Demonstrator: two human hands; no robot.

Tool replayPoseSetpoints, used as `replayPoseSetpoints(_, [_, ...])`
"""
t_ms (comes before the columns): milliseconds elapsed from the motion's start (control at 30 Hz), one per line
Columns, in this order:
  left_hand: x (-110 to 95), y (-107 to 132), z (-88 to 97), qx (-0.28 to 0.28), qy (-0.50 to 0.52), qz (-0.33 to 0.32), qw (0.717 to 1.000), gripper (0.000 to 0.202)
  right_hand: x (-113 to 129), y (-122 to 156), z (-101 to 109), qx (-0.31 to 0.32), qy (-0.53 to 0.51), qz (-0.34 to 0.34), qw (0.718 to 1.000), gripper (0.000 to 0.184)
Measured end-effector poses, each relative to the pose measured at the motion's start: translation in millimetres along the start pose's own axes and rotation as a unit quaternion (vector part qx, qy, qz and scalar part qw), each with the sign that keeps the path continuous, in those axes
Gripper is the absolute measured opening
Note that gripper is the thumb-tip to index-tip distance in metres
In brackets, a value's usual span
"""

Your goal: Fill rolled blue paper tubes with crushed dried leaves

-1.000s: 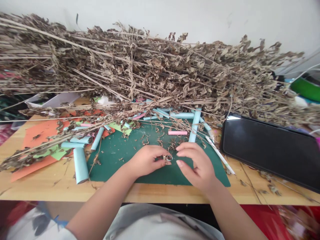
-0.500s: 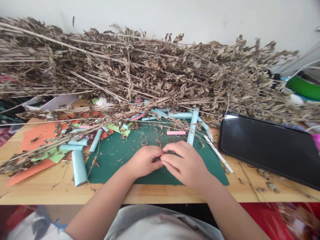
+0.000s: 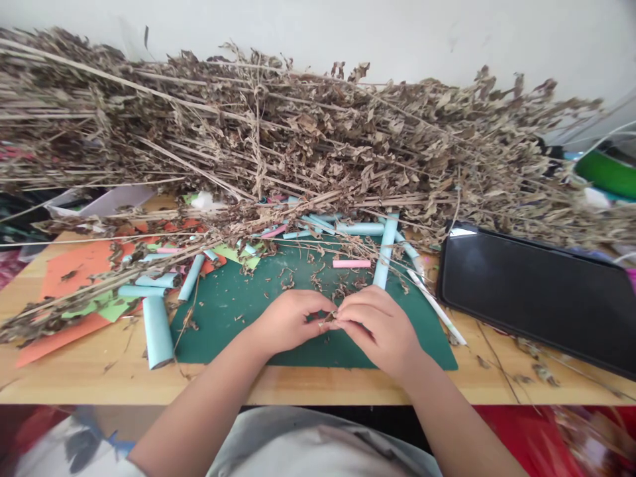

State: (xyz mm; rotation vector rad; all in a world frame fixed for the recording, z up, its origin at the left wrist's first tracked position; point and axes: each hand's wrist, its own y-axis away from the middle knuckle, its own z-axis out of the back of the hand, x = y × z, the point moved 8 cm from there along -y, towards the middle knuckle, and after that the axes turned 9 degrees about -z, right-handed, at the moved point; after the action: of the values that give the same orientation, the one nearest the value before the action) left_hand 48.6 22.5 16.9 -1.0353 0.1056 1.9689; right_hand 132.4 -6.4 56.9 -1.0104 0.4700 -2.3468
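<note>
Over the green cutting mat, my left hand and my right hand meet at the fingertips. Both pinch a small piece of dried leaf, mostly covered by the fingers. Just beyond my right hand lie loose dried leaf crumbs. A pink paper roll rests on the mat behind them. To its right, a long light-blue paper tube points away from my right hand.
Dried leafy stems fill the back against the wall. A black tablet lies at right, beside a thin white stick. On the left are orange paper, several blue rolls and a wider blue tube.
My right hand has shifted slightly right, and its fingertips are now drawn together. The leaf piece between my hands shows more clearly, and dark leaf crumbs now show beyond my right hand.
</note>
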Motion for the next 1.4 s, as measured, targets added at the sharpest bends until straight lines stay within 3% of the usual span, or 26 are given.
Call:
replayPoseSetpoints(100, [-0.4,-0.2,0.4,0.001,-0.007,0.002,1.000,0.017,-0.7,-1.3,-1.6,0.014,0.041,-0.007,0.999,0.008])
replayPoseSetpoints(333, [0.4,0.5,1.0,-0.001,-0.003,0.004,1.000,0.015,12.5,0.1,-2.2,0.051,0.173,0.051,0.982,0.010])
replayPoseSetpoints(433, [-1.0,0.2,1.3,-0.002,0.000,-0.006,1.000,0.016,9.1,1.9,1.3,0.045,0.108,0.035,0.992,0.007])
replayPoseSetpoints(500, [-1.5,0.0,1.5,-0.005,0.008,-0.009,1.000,0.016,-1.7,2.9,5.0,0.025,0.033,-0.015,0.999,0.011])
replayPoseSetpoints(600, [-1.3,0.0,1.0,-0.003,0.013,-0.008,1.000,0.016,-19.5,5.6,0.5,0.031,-0.014,-0.097,0.995,0.013])
replayPoseSetpoints(733, [-1.5,0.2,0.7,-0.002,0.009,-0.009,1.000,0.016,-25.4,7.3,-8.1,0.051,-0.069,-0.133,0.987,0.010])
replayPoseSetpoints(833, [-2.3,0.1,1.1,-0.006,0.005,-0.013,1.000,0.016,-20.9,6.8,-6.2,0.033,-0.081,-0.116,0.989,0.011])
replayPoseSetpoints(1067, [-2.9,-0.3,0.9,-0.005,-0.003,-0.016,1.000,0.013,-4.8,8.7,0.8,0.017,0.002,-0.022,1.000,0.009])
replayPoseSetpoints(1233, [-2.6,-0.1,1.9,-0.006,-0.003,-0.016,1.000,0.014,0.0,3.8,2.5,0.029,0.007,-0.016,0.999,0.025])
replayPoseSetpoints(1300, [-2.6,0.5,2.1,-0.007,-0.011,-0.016,1.000,0.015,5.2,1.4,-1.6,0.051,0.040,0.003,0.998,0.021])
replayPoseSetpoints(1400, [-2.8,1.2,1.7,-0.007,-0.010,-0.016,1.000,0.014,9.4,-0.4,0.3,0.034,0.054,0.022,0.998,0.009])
